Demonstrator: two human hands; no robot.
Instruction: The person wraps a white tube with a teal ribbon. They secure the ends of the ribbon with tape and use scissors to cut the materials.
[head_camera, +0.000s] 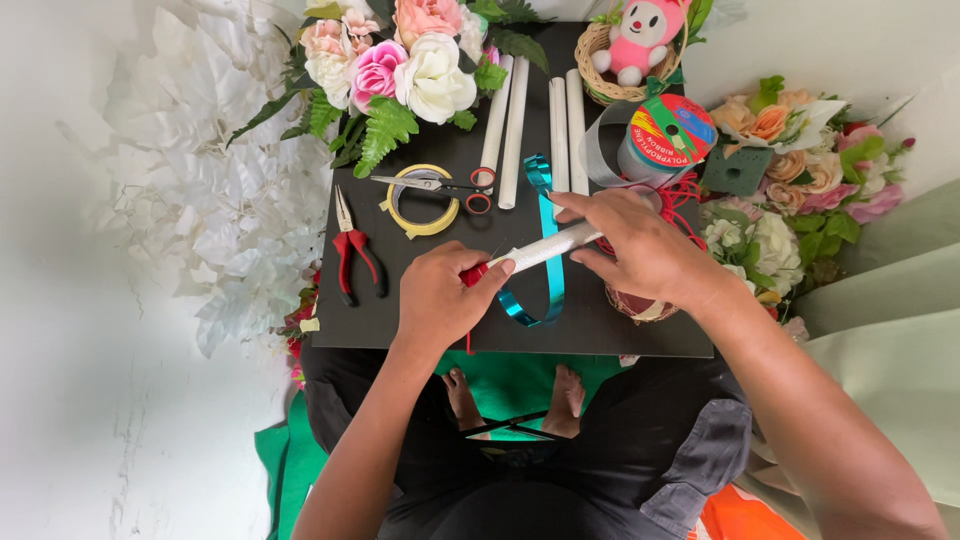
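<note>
Together both hands (440, 290) (640, 250) grip tight one white tube (545, 247).

Bright, even daylight fills the view. The white paper leaves (215, 160) at left look washed out, nearly glaring. The dark counter (400, 300) shows only soft shadows. Focus is sharp centrally; the edges bend slightly outward.

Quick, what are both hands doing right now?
Left hand: closed on the red end of a white stick.
Right hand: fingers pinching the same white stick.
</note>
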